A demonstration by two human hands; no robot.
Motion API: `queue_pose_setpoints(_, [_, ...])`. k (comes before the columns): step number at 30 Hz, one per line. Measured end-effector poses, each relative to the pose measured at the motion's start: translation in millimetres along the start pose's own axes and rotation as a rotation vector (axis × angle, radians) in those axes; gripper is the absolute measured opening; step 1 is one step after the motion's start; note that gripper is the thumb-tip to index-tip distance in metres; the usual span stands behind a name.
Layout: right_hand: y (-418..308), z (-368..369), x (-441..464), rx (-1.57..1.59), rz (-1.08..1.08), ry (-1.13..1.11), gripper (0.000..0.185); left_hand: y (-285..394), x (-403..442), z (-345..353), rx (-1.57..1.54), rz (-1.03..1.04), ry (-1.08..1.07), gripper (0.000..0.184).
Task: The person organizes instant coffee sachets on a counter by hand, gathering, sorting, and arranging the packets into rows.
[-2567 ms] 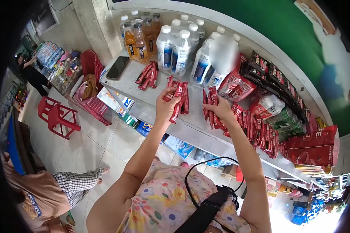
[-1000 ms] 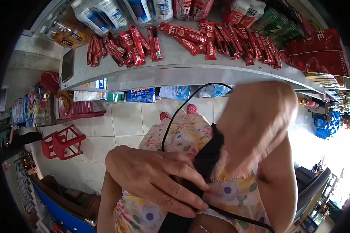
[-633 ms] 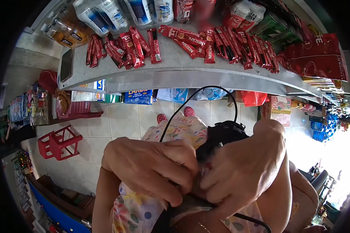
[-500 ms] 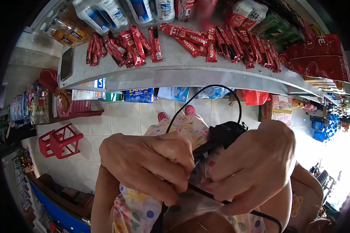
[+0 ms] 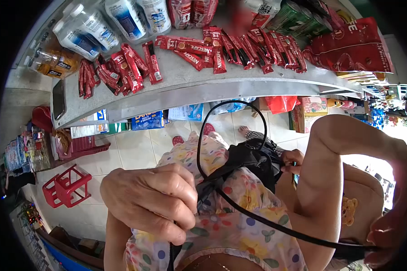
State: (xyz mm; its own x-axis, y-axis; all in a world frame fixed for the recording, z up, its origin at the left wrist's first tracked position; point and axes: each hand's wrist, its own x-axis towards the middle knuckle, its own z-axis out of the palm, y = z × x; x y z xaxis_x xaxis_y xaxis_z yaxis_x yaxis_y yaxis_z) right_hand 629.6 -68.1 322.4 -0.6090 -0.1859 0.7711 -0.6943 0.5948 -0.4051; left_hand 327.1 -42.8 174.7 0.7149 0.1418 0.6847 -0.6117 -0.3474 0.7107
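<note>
My left hand is in front of my chest, its fingers curled in; a dark strap edge shows below them, but what they hold is hidden. Off at the right edge, my right hand is dim and partly blurred, its fingers closed around the black cable. That cable loops up from a black bag at my waist and crosses my flowered dress. Another person's hand touches the bag's right side.
Red sachets lie in groups on the grey shelf, with bottles behind them and a phone at its left end. A red stool stands on the floor. A person in a brown shirt is close at my right.
My right hand has moved from my chest out to the right edge, drawing the cable across. My left hand has shifted slightly left. The other person's hand has come into view at the bag.
</note>
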Motion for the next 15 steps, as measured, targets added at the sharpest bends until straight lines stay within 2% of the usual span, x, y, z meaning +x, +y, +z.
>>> queue_pose_setpoints(2, [-11,-1,6,-0.029,0.040,0.030,0.014,-1,0,-4,-0.029,0.006,-0.037,0.007])
queue_pose_setpoints(4, [-18,-3,10,-0.041,0.066,0.048,0.014,1,2,-11,-0.106,-0.029,-0.202,0.015])
queue_pose_setpoints(7, [-19,-8,14,-0.035,0.091,0.036,0.013,-4,-2,-8,-0.170,-0.002,-0.282,0.024])
queue_pose_setpoints(8, [-19,-5,13,-0.044,0.111,0.032,0.013,-1,-4,-9,-0.215,-0.061,-0.345,0.026])
queue_pose_setpoints(12, [-14,-2,7,-0.039,0.177,0.021,0.013,9,-9,-3,-0.164,-0.111,-0.317,0.019])
queue_pose_setpoints(14, [-7,7,2,-0.038,0.239,-0.004,0.013,12,-7,5,-0.030,-0.051,-0.111,0.015])
queue_pose_setpoints(15, [-4,12,-3,-0.037,0.264,-0.020,0.013,14,-7,12,-0.032,-0.054,-0.113,0.015])
